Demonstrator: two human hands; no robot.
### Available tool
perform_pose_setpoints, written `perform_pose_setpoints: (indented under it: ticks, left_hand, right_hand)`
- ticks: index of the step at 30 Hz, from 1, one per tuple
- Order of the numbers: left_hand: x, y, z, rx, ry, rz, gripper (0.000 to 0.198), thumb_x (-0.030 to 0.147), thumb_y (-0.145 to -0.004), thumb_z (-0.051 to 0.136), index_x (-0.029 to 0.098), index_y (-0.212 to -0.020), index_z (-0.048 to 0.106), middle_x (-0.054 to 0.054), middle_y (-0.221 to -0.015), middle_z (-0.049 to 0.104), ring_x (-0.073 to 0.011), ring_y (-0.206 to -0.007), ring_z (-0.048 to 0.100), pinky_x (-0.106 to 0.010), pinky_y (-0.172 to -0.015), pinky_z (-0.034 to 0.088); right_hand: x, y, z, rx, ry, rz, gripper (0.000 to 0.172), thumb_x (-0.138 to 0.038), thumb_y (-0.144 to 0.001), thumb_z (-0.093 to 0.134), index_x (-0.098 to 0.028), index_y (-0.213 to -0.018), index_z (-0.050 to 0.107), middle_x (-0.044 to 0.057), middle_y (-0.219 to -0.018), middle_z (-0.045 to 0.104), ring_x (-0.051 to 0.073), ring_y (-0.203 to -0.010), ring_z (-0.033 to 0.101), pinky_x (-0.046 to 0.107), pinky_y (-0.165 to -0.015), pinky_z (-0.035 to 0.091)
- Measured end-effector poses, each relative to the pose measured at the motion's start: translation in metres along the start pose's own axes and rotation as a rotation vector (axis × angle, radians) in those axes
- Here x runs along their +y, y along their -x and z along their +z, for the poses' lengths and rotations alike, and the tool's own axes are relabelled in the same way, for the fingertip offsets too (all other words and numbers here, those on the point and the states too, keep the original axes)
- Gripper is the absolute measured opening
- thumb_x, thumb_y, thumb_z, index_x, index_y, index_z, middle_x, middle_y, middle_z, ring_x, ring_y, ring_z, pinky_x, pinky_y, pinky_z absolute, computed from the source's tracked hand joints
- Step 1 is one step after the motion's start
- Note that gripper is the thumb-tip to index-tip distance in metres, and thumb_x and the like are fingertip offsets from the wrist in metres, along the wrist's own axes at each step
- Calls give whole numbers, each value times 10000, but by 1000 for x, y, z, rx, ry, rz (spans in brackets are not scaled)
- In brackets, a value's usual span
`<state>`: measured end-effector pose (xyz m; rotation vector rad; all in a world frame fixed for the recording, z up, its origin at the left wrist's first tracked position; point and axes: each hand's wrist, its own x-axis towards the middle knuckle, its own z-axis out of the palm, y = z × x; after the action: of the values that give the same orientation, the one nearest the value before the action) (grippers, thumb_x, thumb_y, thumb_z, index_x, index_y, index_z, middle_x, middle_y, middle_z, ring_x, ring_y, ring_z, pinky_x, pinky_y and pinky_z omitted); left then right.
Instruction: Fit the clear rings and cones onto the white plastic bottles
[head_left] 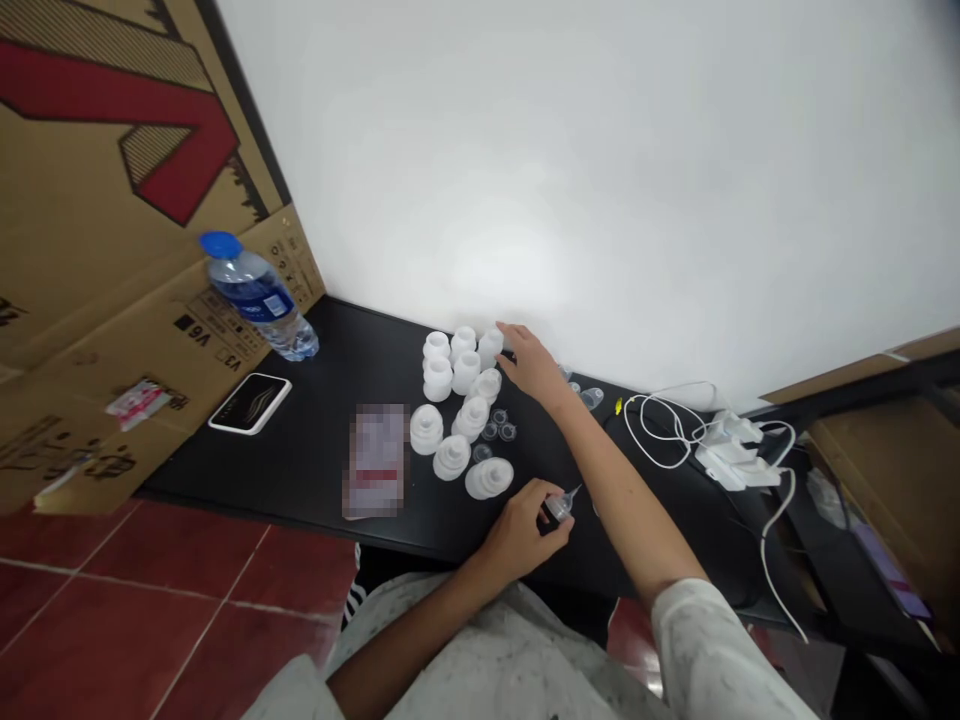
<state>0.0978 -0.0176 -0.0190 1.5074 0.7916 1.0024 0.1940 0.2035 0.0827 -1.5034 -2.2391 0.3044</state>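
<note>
White plastic caps cluster on the black table. The right hand, fingers spread, touches the farthest cap. The left hand grips a small clear nozzle-tipped bottle near the table's front edge.

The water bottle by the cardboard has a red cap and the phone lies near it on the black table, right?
No, the cap is blue, not red, as the head view shows. The water bottle is by the cardboard and the phone lies near it on the black table.
</note>
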Motion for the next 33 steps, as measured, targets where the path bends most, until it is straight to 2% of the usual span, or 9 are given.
perform_pose_setpoints:
  ticks: [3, 8, 12, 16, 20, 22, 27, 30, 33]
  left_hand:
    - [-1, 0, 1, 4, 34, -2, 301, 172, -862, 772, 214, -1154, 712, -50, -1066, 716, -199, -907, 709, -304, -753, 628]
    - [-3, -1, 3, 22, 93, -26, 298, 133, -801, 796, 204, -1075, 703, -41, -1034, 709, -190, -869, 705, -316, -770, 654]
    - [-6, 1, 4, 20, 85, -37, 284, 144, -841, 785, 217, -1101, 698, -45, -1054, 733, -218, -955, 728, -369, -872, 667]
    - [-8, 3, 4, 48, 63, -47, 333, 168, -874, 782, 227, -1189, 691, -65, -1106, 752, -237, -983, 751, -377, -871, 666]
    - [-4, 2, 1, 48, -12, -17, 376, 186, -920, 749, 247, -1288, 697, -71, -1137, 742, -247, -1016, 735, -382, -898, 629]
    - [-1, 2, -2, 23, -25, -12, 285, 218, -966, 719, 251, -1250, 724, -63, -1098, 731, -231, -967, 715, -369, -881, 605]
    - [0, 0, -2, 97, 55, -51, 264, 388, -1054, 687, 231, -1263, 730, -89, -1150, 758, -236, -982, 731, -362, -871, 600]
    - [-4, 0, 1, 164, 146, -78, 306, 440, -1067, 686, 225, -1283, 717, -111, -1256, 758, -266, -1127, 749, -399, -976, 612]
    - [-7, 3, 1, 158, 168, -83, 353, 477, -1052, 711, 225, -1299, 714, -118, -1256, 761, -270, -1127, 758, -409, -996, 624]
  right_hand:
    - [0, -9, 13, -3, -2, 56, 530, -190, -992, 692, -180, -1511, 584, 193, -1524, 615, 350, -1327, 602, 531, -1113, 538]
    - [3, -1, 13, 24, -20, 126, 421, -262, -980, 725, -183, -1368, 581, 155, -1242, 741, 292, -991, 697, 473, -906, 596]
    - [10, 22, -5, 209, -205, 188, 392, -355, -918, 793, -217, -1243, 621, 109, -1167, 779, 253, -940, 703, 414, -881, 586]
    - [20, 80, -39, 425, -645, 321, 630, -495, -821, 912, -233, -1328, 645, 82, -1134, 823, 226, -884, 728, 384, -834, 600]
    - [27, 159, -72, 519, -978, 415, 379, -545, -898, 836, -245, -1114, 749, 103, -1120, 820, 285, -1007, 781, 412, -825, 643]
    - [25, 196, -77, 537, -1069, 438, 389, -631, -1012, 651, -271, -1118, 752, 110, -1100, 812, 303, -954, 796, 448, -756, 665]
    - [0, 266, -45, 440, -1269, 677, 465, -670, -1036, 573, -264, -1215, 716, 83, -982, 770, 198, -519, 645, 348, -426, 558]
    - [-17, 296, -10, 358, -1254, 777, 477, -648, -1003, 654, -265, -1284, 688, 53, -940, 741, 205, -559, 662, 345, -490, 584]
    - [-30, 315, 10, 195, -1032, 695, 525, -551, -972, 737, -283, -1412, 634, 80, -1090, 779, 268, -821, 768, 401, -741, 659]
